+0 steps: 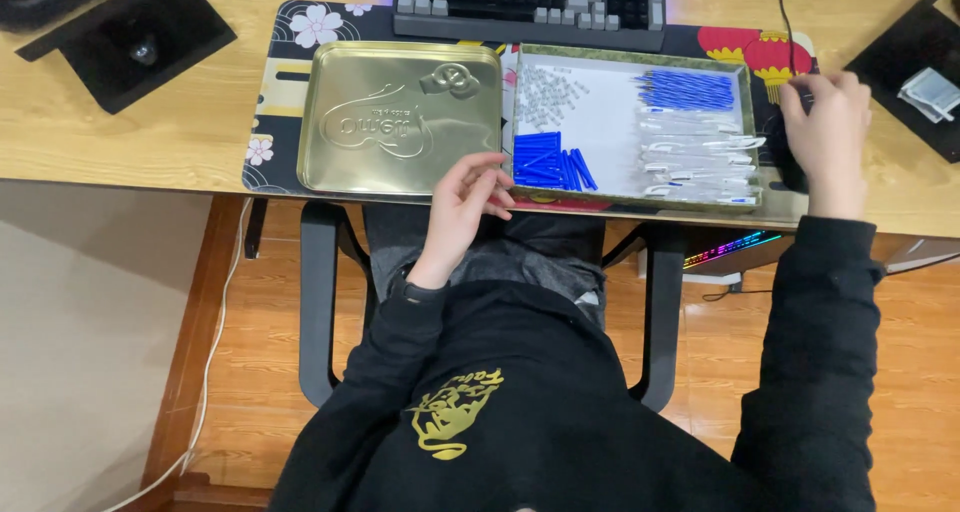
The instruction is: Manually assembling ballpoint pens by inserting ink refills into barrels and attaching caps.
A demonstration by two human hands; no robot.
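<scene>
Resting at the front edge of the light wooden desk, the left hand has loosely curled fingers that hold nothing, its fingertips touching the near left corner of the shallow rectangular gold-rimmed tin tray. Inside that tray lie 2 heaps of blue plastic pen parts, a scatter of small grey caps and rows of clear pen barrels, while the embossed gold metal lid lies just left of it on the black flowered desk mat. Beyond the tray's right edge the right hand lies palm down over a dark object; whether it grips it I cannot tell.
</scene>
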